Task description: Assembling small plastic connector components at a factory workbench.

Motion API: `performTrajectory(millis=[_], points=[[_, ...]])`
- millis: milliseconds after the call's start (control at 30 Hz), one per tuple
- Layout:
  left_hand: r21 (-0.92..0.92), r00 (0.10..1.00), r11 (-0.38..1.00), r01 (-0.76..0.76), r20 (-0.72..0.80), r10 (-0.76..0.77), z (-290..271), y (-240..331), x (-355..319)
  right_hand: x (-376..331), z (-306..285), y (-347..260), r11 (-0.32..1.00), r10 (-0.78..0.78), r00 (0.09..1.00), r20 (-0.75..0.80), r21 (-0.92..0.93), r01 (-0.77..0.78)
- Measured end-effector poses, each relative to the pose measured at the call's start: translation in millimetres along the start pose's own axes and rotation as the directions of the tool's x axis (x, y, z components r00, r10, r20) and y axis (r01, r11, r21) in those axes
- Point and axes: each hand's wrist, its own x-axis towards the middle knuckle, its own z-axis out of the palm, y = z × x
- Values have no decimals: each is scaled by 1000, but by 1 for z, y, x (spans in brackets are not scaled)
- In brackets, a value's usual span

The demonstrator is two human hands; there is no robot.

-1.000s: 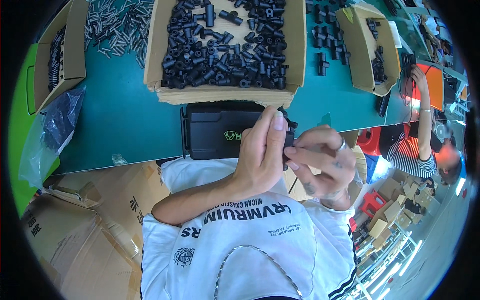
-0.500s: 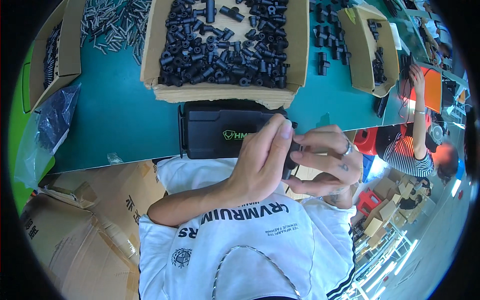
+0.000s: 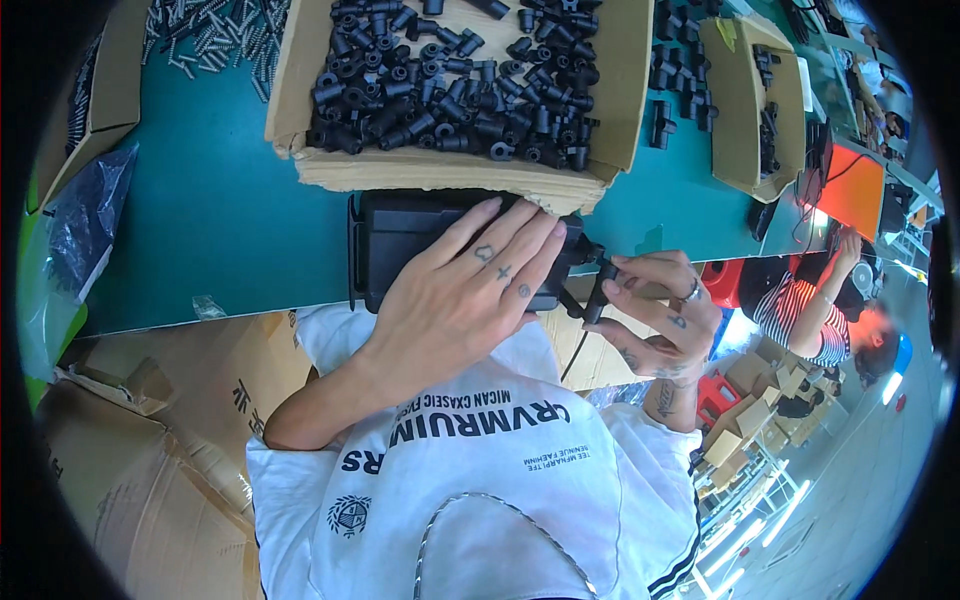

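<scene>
A black plastic case [image 3: 395, 225] lies at the table's front edge. My left hand [image 3: 460, 280] rests flat across its top, fingers stretched out and slightly apart, covering most of the lid. At the case's right end, my right hand [image 3: 665, 315] pinches a short black tubular part [image 3: 600, 292] between thumb and fingers. This part sits against a black jointed fitting [image 3: 583, 255] beside the case; whether they are fastened together I cannot tell. A thin dark rod or cable [image 3: 574, 355] hangs below it.
Behind the case stands an open cardboard box [image 3: 450, 172] of black pipe-like fittings. Metal screws [image 3: 225, 40] lie far left, near another carton [image 3: 115, 90] and a plastic bag [image 3: 85, 230]. More fittings [image 3: 662, 125] and a small carton [image 3: 735, 160] are right. A person [image 3: 810, 300] sits further right.
My left hand has moved left from the case's right end and flattened over its lid. My right hand stays near that end, now with the tubular part plainly showing in its pinch.
</scene>
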Motion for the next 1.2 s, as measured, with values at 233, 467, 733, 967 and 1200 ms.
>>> performTrajectory(millis=[233,467,733,967,1200], points=[[18,999,999,-31,11,31,-1,-4,1,7,-1,-1,999,-31,998,52,-12,32],[14,999,999,-47,3,47,-2,-5,4,8,0,-7,997,-9,997,71,-73,14],[-25,996,998,-64,-58,63,4,-7,5,12,2,-10,986,-15,996,91,-163,29],[-21,998,998,-57,-40,56,3,-8,3,3,8,19,1000,5,997,83,-10,-4],[-41,996,998,-46,-72,43,6,-6,1,-25,34,56,954,-98,990,-100,274,122]])
